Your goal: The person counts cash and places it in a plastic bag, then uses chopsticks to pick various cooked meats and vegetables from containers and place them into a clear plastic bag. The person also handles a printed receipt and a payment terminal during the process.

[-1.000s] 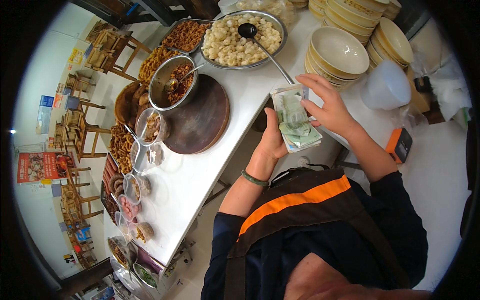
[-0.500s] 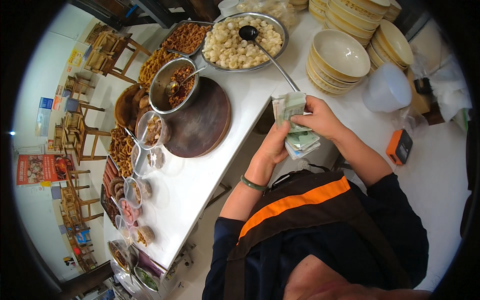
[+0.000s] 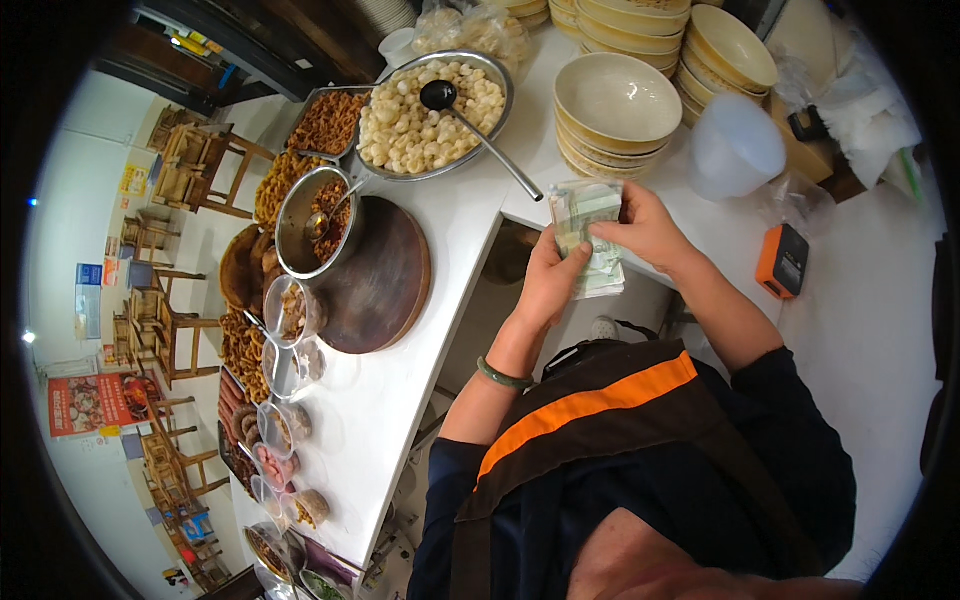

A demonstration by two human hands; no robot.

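Note:
A stack of banknotes (image 3: 586, 206), mostly greenish with paler edges, is held between my hands in front of my apron. My left hand (image 3: 549, 277) grips the lower left side, its thumb lying across the notes. On the right side my right hand (image 3: 648, 232) is closed on the same stack, its thumb pressed on the top note. The fingers behind the stack are mostly hidden. A green bangle (image 3: 503, 376) circles my left wrist. Just beyond the notes lies the handle of a black ladle (image 3: 438, 95), resting in a bowl of pale round food (image 3: 415, 135).
Stacked cream bowls (image 3: 618, 100) stand beyond my right hand, beside a translucent tub (image 3: 737, 148) and an orange-black box (image 3: 783, 262). Leftward on the white counter (image 3: 390, 400) are a round board (image 3: 385, 280), a metal pot (image 3: 283, 235) and several clear plastic cups (image 3: 283, 428).
The view has shifted, so the counter things sit further left. The notes now lie more evenly together, and both hands still hold them.

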